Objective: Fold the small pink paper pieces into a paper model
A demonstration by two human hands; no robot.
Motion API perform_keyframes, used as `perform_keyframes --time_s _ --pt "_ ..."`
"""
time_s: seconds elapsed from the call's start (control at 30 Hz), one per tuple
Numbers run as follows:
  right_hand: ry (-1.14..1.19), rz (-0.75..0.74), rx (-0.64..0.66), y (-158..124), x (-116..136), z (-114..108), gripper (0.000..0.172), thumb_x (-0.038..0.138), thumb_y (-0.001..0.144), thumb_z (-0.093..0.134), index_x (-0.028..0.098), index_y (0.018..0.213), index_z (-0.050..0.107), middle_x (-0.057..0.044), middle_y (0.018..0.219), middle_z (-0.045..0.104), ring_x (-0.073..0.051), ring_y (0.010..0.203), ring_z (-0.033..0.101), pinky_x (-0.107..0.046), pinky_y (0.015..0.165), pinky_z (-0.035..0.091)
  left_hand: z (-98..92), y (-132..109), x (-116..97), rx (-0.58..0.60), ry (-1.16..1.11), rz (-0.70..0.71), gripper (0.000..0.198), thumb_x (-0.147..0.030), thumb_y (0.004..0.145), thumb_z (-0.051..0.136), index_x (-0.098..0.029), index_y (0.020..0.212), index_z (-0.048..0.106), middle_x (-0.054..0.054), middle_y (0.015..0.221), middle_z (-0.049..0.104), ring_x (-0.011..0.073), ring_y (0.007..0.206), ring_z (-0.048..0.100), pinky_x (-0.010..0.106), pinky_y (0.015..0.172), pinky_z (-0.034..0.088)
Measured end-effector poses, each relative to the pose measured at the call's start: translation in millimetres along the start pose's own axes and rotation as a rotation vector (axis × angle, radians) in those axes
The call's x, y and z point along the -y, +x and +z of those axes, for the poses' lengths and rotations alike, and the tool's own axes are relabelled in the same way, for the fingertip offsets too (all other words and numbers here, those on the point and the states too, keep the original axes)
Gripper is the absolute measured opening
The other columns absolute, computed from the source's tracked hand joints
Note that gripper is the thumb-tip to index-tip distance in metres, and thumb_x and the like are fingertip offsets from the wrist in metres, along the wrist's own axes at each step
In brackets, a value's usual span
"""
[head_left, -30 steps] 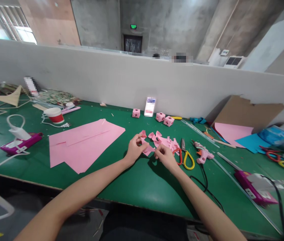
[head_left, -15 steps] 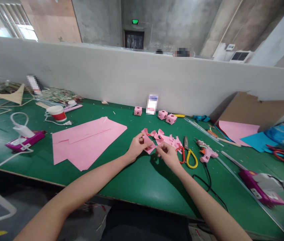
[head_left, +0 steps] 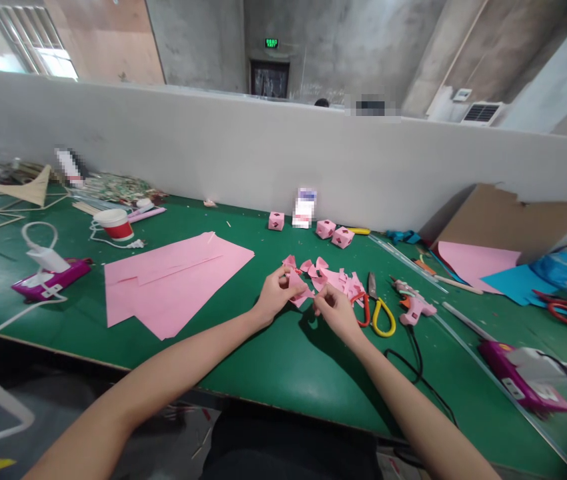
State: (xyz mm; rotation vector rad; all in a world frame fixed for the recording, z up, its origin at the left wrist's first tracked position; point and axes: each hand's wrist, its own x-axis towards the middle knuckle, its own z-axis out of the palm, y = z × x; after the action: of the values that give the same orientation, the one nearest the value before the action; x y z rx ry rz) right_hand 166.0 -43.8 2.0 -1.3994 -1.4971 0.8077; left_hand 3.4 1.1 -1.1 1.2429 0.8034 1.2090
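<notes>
Between finger and thumb, my left hand (head_left: 279, 293) pinches a small pink paper piece (head_left: 299, 293). My right hand (head_left: 332, 308) is closed at the right corner of that same piece, its fingertips pressed together there. Just behind my hands lies a pile of pink paper scraps (head_left: 342, 283). Scissors (head_left: 378, 307) with red and yellow handles rest beside my right hand, one handle partly hidden by it. Three pink paper cubes with dark cut-outs stand farther back: one cube (head_left: 276, 221) on the left, and a pair of cubes (head_left: 334, 233) to the right.
Large pink paper sheets (head_left: 178, 287) lie to the left. On the right are a pink glue gun (head_left: 413, 307) with a black cord and a purple power strip (head_left: 518, 377). A paper cup (head_left: 114, 227) stands far left. A grey partition (head_left: 213, 147) bounds the table's back.
The view has shifted very slightly. Both hands stay in nearly the same place, and the pink paper piece between them has tilted a little.
</notes>
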Motion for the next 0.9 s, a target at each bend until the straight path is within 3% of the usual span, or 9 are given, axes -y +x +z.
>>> perform_keyframes --time_s 0.1,0.23,0.37,0.57,0.9 --pt "0.009 -0.004 0.014 -0.2 -2.1 -0.9 0.017 0.030 0.078 0.056 0.022 0.065 0.048 0.001 0.056 0.059 -0.015 0.053 0.057 -0.025 0.052 0.042 -4.0 3.8 0.8 0.013 -0.035 -0.014 0.039 -0.033 0.065 0.082 -0.014 0.091 0.059 0.000 0.077 0.068 0.0125 0.068 0.064 0.025 0.069 0.052" --pt "0.042 0.012 0.004 -0.4 -3.5 0.1 0.031 0.049 0.084 0.057 0.021 0.072 0.051 0.000 0.061 0.062 -0.016 0.053 0.057 -0.026 0.048 0.042 -6.5 5.3 0.1 0.098 -0.017 -0.074 0.042 -0.034 0.063 0.083 -0.014 0.093 0.061 0.001 0.075 0.069 0.0141 0.066 0.065 0.026 0.066 0.051" --pt "0.050 -0.027 0.080 -0.6 -4.3 2.2 0.040 0.060 0.085 0.054 0.021 0.074 0.054 0.000 0.060 0.061 -0.014 0.050 0.055 -0.025 0.048 0.041 -1.4 0.3 -1.0 0.144 -0.033 -0.098 0.045 -0.035 0.065 0.083 -0.014 0.097 0.062 0.002 0.075 0.069 0.0138 0.064 0.064 0.025 0.063 0.050" --pt "0.108 -0.044 0.105 -1.4 -3.6 2.8 0.041 0.059 0.086 0.054 0.020 0.074 0.054 0.001 0.060 0.060 -0.012 0.049 0.053 -0.024 0.048 0.040 -0.2 -0.7 -3.2 0.092 -0.093 -0.102 0.041 -0.039 0.068 0.080 -0.014 0.092 0.058 0.005 0.085 0.071 0.0156 0.073 0.066 0.026 0.067 0.051" --pt "0.089 -0.049 0.105 -0.4 -6.6 5.4 0.036 0.056 0.085 0.056 0.020 0.080 0.057 -0.001 0.066 0.063 -0.014 0.055 0.058 -0.024 0.048 0.043 -3.6 3.8 -3.5 -0.019 -0.133 -0.111 0.049 -0.035 0.064 0.083 -0.015 0.100 0.057 0.004 0.079 0.072 0.0154 0.069 0.067 0.027 0.068 0.051"
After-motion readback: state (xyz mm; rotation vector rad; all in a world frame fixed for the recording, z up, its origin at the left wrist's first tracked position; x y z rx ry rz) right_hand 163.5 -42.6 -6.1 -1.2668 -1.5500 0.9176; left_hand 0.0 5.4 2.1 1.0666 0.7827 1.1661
